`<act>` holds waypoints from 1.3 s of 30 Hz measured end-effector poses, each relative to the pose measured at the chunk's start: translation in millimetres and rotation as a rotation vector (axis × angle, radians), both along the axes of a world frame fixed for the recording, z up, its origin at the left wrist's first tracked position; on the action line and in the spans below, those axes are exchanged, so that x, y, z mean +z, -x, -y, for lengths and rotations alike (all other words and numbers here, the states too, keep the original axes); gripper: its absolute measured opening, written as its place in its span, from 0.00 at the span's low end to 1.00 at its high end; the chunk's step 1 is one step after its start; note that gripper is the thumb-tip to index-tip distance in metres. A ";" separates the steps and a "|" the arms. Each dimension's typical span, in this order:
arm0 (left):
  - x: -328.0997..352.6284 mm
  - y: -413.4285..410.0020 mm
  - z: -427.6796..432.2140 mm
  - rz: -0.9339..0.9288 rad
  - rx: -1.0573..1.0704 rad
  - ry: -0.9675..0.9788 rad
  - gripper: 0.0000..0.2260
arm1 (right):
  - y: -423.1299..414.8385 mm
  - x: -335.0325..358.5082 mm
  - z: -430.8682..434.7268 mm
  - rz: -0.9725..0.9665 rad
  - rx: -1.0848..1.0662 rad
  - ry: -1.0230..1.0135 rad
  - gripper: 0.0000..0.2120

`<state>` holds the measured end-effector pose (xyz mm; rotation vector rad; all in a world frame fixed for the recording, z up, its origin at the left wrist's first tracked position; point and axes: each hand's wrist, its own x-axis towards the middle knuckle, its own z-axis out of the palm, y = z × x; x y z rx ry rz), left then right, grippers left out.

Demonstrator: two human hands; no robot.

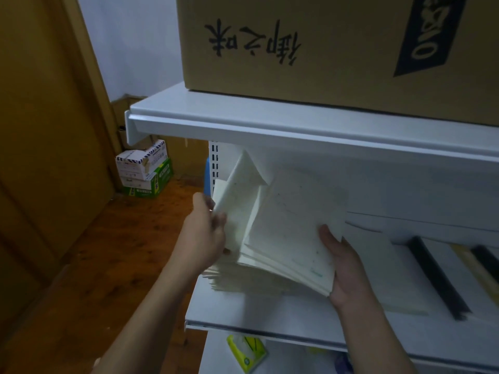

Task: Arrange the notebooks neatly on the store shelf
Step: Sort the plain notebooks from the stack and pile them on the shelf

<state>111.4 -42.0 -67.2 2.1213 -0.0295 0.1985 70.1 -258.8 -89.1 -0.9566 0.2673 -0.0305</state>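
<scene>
Left hand (206, 233) is gripping the notebook stack (291, 228) at its 9 o'clock edge. Right hand (341, 268) is pinching its 5 o'clock corner. The stack is leaning on the white shelf (270, 311), cover print unreadable. Cardboard box (324, 49) at 12 o'clock is showing inverted "御之味".

Wall (129, 36): pale, 11 o'clock.
Door (40, 130): brown wood, 9 o'clock.
Floor (108, 252): dark wood, 8 o'clock.
Boxes (144, 171): stacked on floor, 10 o'clock.
Shelf (270, 125): white, carton (337, 63) on top, 1 o'clock.
Light: dim.
</scene>
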 end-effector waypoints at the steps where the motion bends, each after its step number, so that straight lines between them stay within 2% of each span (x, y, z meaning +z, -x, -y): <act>1: 1.7 7.9 3.9 -0.002 -0.013 0.103 0.07 | 0.3 -0.4 -1.5 0.001 -0.007 -0.006 0.13; 3: 2.2 23.3 15.5 -0.074 -0.059 0.366 0.06 | -0.3 -1.7 -2.3 0.006 -0.022 -0.002 0.11; 5: -3.9 30.5 25.7 -0.121 -0.107 0.509 0.05 | -0.9 0.2 -1.9 0.023 0.016 0.042 0.10; 9: -20.5 23.4 26.2 -0.137 -0.143 0.574 0.03 | -2.4 1.6 4.6 -0.024 0.061 0.129 0.13; 12: -25.8 23.7 24.2 -0.157 -0.184 0.635 0.07 | -3.9 1.0 7.5 -0.060 0.080 0.061 0.15; 17: -24.8 31.4 31.1 -0.183 -0.251 0.612 0.11 | -3.9 3.9 8.5 -0.117 0.152 -0.043 0.13; 19: -24.7 30.3 27.1 -0.200 -0.291 0.507 0.18 | -3.7 4.3 11.6 -0.118 0.142 -0.011 0.13; 22: -17.8 25.7 18.8 -0.206 -0.387 0.260 0.17 | -4.8 3.8 15.6 -0.116 0.151 0.079 0.18; 24: -15.1 17.8 11.4 -0.147 -0.332 0.226 0.23 | -5.5 3.0 17.9 -0.105 0.132 0.089 0.19; 25: -15.5 9.9 5.9 -0.063 -0.212 0.096 0.22 | -5.6 2.9 18.8 -0.090 0.113 0.083 0.20; 26: -17.8 0.5 -0.2 0.039 -0.049 -0.154 0.21 | -5.5 2.8 19.7 -0.071 0.088 0.078 0.21; 27: -19.2 -6.5 -6.4 0.094 0.088 -0.408 0.23 | -5.6 1.8 21.1 -0.053 0.063 0.073 0.22; 28: -20.2 -11.0 -10.5 0.091 0.165 -0.561 0.27 | -5.6 1.2 22.2 -0.039 0.046 0.071 0.22; 29: -23.2 -16.8 -13.6 -0.001 0.170 -0.604 0.30 | -5.6 1.2 22.6 -0.037 0.040 0.075 0.23; 30: -23.6 -19.9 -15.1 -0.107 0.136 -0.535 0.31 | -5.5 1.0 22.6 -0.042 0.038 0.079 0.23; 32: -25.9 -24.9 -15.6 -0.235 0.074 -0.360 0.26 | -5.6 -0.5 22.7 -0.048 0.039 0.069 0.24; 35: -26.6 -31.7 -17.0 -0.186 0.128 -0.336 0.19 | -6.2 -1.6 20.8 -0.048 0.052 0.069 0.24; 39: -23.3 -29.9 -15.4 -0.025 0.197 -0.482 0.14 | -5.7 -0.9 17.2 -0.048 0.065 0.071 0.24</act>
